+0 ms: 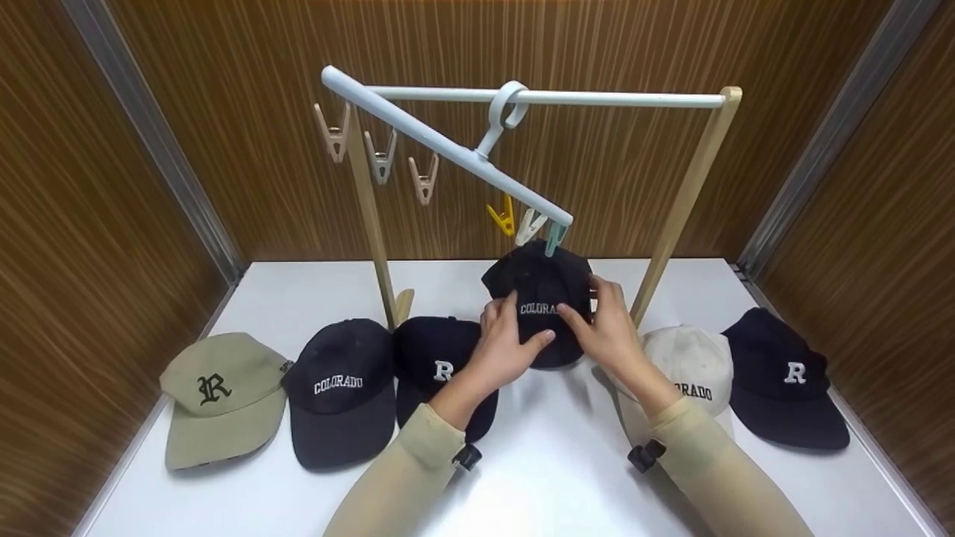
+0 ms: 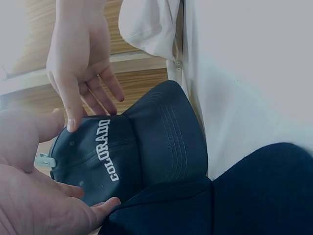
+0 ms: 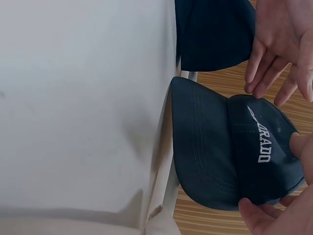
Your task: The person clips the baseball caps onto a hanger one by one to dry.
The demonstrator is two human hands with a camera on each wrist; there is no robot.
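Observation:
A black baseball cap (image 1: 537,276) with white COLORADO lettering hangs, brim down, from the teal clip (image 1: 556,239) at the hanger's near right end. My left hand (image 1: 501,343) is at the cap's left side, its fingers extended along the edge and its thumb apart. On the opposite side my right hand (image 1: 608,328) has its thumb over the front of the crown, with the fingers loosely bent by the edge. In the left wrist view the same cap (image 2: 161,132) shows its stitched brim. From the right wrist, left-hand fingertips (image 3: 257,90) appear right at the crown's edge.
The white hanger (image 1: 448,145) hooks over a wood-framed rack's bar (image 1: 627,98), with several other clips dangling. On the white table (image 1: 537,462) lie an olive cap (image 1: 224,403), a COLORADO cap (image 1: 343,403), navy R caps (image 1: 783,388) and a beige cap (image 1: 675,358).

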